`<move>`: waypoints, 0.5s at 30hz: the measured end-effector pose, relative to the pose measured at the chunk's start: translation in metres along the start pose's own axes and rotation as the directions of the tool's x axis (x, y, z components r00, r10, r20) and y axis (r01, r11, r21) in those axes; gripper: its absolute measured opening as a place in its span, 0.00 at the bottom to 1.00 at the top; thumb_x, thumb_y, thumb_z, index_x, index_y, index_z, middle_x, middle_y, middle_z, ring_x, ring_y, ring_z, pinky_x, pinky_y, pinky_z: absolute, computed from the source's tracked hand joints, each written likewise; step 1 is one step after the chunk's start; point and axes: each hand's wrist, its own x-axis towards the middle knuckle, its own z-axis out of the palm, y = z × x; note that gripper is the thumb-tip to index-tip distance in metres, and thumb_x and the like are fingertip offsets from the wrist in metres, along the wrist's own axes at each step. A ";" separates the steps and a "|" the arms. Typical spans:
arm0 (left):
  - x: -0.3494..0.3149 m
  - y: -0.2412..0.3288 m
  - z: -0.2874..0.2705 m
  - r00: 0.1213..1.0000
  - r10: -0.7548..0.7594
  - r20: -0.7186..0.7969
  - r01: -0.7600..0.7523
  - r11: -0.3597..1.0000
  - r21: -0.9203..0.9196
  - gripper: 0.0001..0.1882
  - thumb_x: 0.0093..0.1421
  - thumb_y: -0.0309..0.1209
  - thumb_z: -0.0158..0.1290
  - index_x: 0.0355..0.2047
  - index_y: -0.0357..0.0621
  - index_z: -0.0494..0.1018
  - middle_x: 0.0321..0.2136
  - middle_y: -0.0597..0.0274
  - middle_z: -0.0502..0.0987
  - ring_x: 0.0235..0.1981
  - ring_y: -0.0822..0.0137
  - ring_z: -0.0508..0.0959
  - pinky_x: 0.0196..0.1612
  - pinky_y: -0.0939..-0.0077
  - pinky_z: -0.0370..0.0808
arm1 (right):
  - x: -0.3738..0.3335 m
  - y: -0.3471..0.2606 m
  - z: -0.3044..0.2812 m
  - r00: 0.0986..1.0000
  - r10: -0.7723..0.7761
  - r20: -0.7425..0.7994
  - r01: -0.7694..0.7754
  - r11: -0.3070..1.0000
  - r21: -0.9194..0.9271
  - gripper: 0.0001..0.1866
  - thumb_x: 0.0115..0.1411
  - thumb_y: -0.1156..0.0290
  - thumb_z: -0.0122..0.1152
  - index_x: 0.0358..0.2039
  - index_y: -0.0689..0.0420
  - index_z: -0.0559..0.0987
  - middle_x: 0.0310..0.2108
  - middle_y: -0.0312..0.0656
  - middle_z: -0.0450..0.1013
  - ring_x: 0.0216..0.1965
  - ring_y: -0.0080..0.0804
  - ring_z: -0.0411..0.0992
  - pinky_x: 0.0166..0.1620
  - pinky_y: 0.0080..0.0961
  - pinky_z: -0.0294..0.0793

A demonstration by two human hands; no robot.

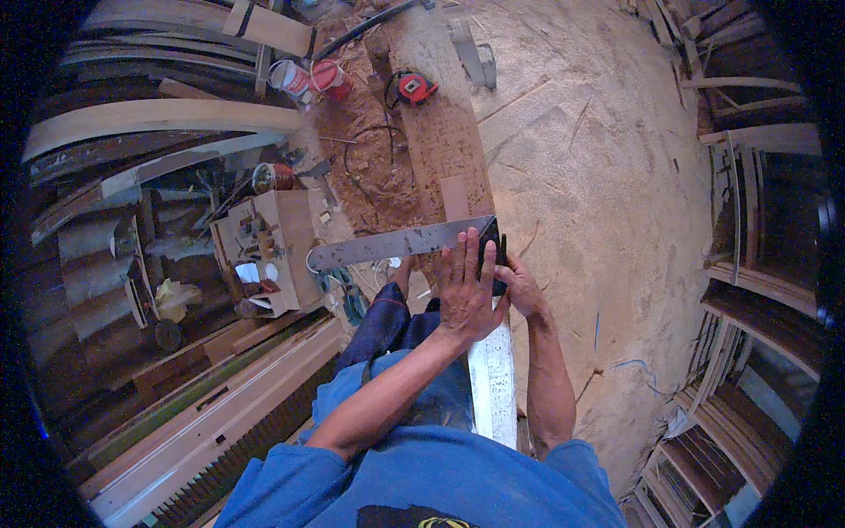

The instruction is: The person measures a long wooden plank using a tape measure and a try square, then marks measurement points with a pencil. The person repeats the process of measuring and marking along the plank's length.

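A long flat metal blade, rust-spotted and rounded at its left end, lies across a brown wooden bench. At its right end is a black stock with a slanted joint, so it looks like a try square. My left hand rests over the right part of the blade, its fingers stretched out flat. Beside it, my right hand closes round the black stock; some of its fingers are hidden. A small pale wood piece sits just beyond the blade.
Farther along the bench are a red tape measure, a red bucket and a white bucket. A white speckled beam runs beneath my hands. At left stands a wooden box. Sawdust covers the floor; timber is stacked at right.
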 end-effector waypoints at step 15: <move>0.000 0.003 -0.003 0.997 -0.033 0.069 0.029 0.998 0.049 0.45 0.60 0.51 0.54 0.72 0.42 0.53 0.74 0.38 0.45 0.76 0.42 0.43 0.74 0.41 0.39 | 0.039 -0.107 0.059 0.662 -0.749 0.021 0.475 0.397 -0.785 0.08 0.64 0.65 0.66 0.36 0.55 0.86 0.33 0.39 0.83 0.38 0.35 0.76 0.49 0.31 0.70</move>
